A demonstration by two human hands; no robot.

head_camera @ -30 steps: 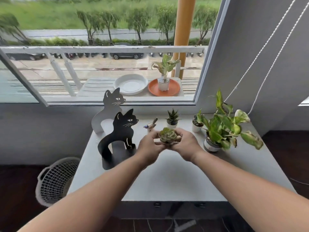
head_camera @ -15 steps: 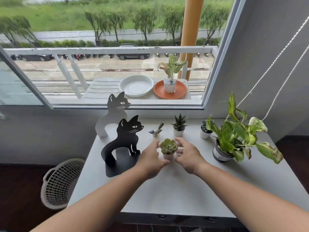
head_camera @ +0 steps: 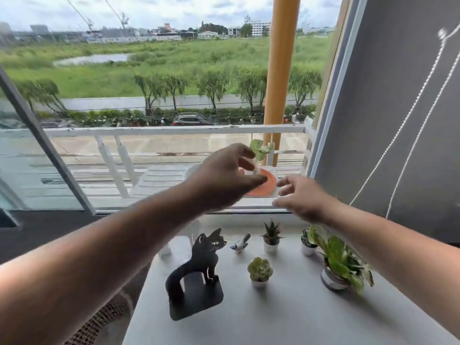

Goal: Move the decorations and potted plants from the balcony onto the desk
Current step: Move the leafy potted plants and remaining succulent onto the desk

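Observation:
A leafy plant [head_camera: 261, 150] in a small white pot stands on an orange saucer [head_camera: 268, 184] on the balcony table, beyond the open window. My left hand [head_camera: 225, 176] is stretched out through the window just left of it, fingers apart and empty, hiding most of the pot. My right hand [head_camera: 301, 197] is open too, at the saucer's right edge. On the white desk [head_camera: 286, 312] stand a round succulent [head_camera: 259, 271], a spiky succulent [head_camera: 271, 235], a bird figurine [head_camera: 241, 244], a black cat bookend [head_camera: 199, 275], a tiny potted plant [head_camera: 307, 242] and a big leafy pot [head_camera: 341, 266].
The white window sill [head_camera: 159, 207] and frame lie between desk and balcony. A white railing [head_camera: 149, 131] and an orange pillar [head_camera: 281, 70] stand behind the balcony table. Blind cords [head_camera: 408, 120] hang at the right wall. A wicker basket [head_camera: 99, 322] sits on the floor left of the desk.
Both hands let go of the round succulent, which now stands on the desk, and reached forward through the window to the plant on the orange saucer. The view tilted up.

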